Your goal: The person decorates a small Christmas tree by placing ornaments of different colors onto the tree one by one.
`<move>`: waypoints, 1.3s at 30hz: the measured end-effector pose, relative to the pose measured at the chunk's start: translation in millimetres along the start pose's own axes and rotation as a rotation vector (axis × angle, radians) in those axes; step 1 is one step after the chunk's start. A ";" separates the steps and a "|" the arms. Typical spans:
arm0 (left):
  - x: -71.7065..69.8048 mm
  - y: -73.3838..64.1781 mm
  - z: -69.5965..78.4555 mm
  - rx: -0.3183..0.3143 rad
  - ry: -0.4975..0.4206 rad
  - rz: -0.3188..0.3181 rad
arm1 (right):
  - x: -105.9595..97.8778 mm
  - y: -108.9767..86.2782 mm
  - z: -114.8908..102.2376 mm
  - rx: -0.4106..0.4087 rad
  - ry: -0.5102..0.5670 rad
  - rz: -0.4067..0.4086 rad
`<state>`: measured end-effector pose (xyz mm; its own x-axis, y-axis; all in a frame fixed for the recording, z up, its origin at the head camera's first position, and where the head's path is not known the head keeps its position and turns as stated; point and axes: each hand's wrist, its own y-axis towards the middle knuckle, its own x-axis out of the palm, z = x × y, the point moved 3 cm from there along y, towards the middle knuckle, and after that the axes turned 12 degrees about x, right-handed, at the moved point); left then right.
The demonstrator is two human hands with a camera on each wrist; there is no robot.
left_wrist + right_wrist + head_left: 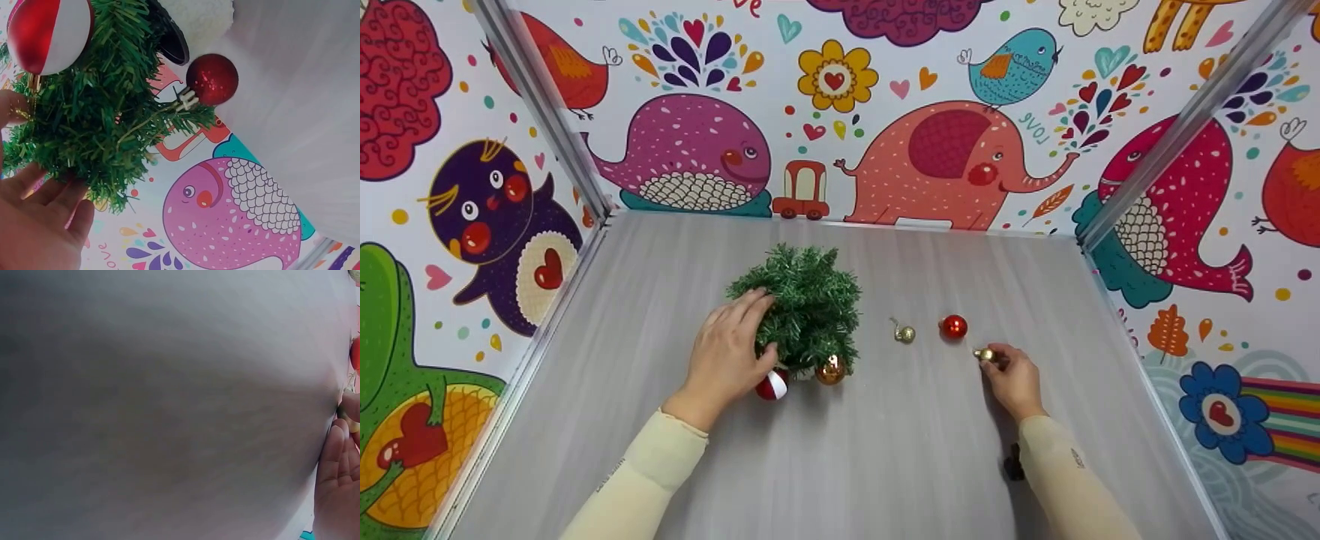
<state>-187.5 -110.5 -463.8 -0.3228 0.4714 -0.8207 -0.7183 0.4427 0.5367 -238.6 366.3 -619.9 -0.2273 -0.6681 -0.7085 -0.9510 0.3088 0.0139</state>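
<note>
A small green artificial Christmas tree [814, 300] stands left of the middle of the table. My left hand [731, 341] holds its left side, thumb toward the front and fingertips among the branches. Low on the tree hang a red-and-white bauble [772, 385] and a shiny copper-gold bauble [831, 370]. In the left wrist view a dark red bauble [212, 79] hangs from another branch. My right hand [1018, 382] pinches a small gold bauble [985, 354] at the table surface, right of the tree; in the right wrist view only part of that hand shows.
A red bauble [954, 327] and a small gold glittery bauble [905, 334] lie between the tree and my right hand. A black object [1014, 462] sits partly hidden beside my right sleeve. Cartoon-printed panels [682, 150] enclose the grey table [885, 465] at the back and sides.
</note>
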 end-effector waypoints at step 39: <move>-5.2 6.9 -13.1 0.005 -0.040 -0.016 | 1.1 -0.8 -0.8 0.036 -0.017 0.008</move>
<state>-198.8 -119.9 -458.4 -0.2861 0.4947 -0.8206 -0.7198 0.4544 0.5249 -238.2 364.8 -620.2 -0.2307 -0.6539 -0.7206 -0.9411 0.3381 -0.0055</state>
